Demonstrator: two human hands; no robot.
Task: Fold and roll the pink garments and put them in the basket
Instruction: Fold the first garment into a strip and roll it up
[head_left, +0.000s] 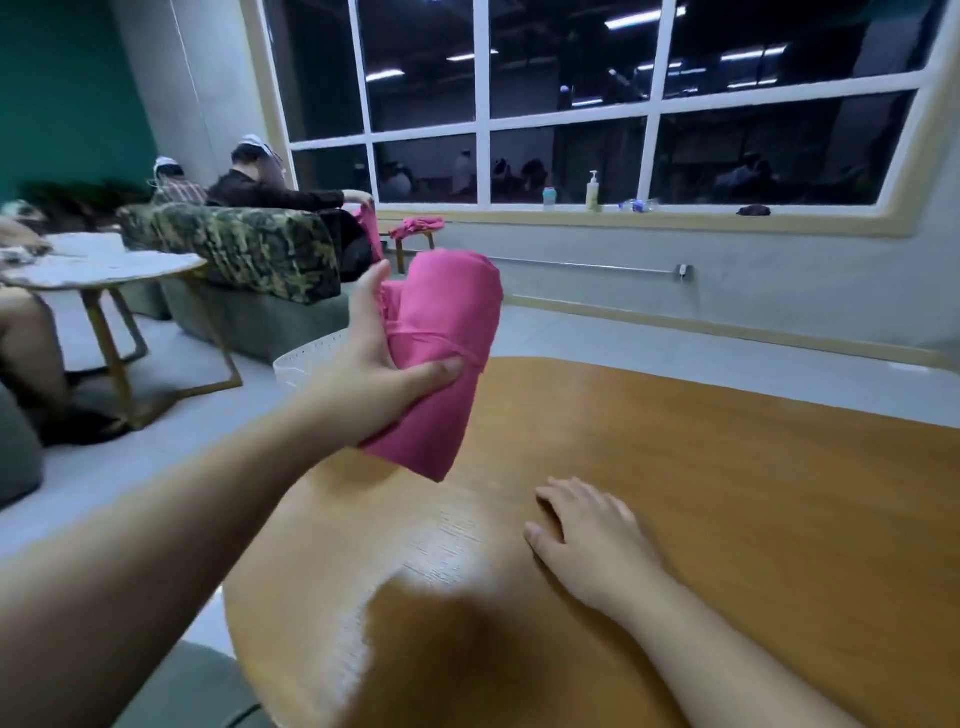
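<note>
Over the table edge, left hand grips the rolled pink garment; right hand rests flat, holding nothing. Keep it squeezed until it's over the basket.

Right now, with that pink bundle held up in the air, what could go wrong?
The rolled pink fabric garment is gripped only by the left hand, its lower end hanging free, so it might unroll. The white perforated basket sits past the edge of the round wooden table, largely hidden behind the arm, so a drop could miss.
</note>
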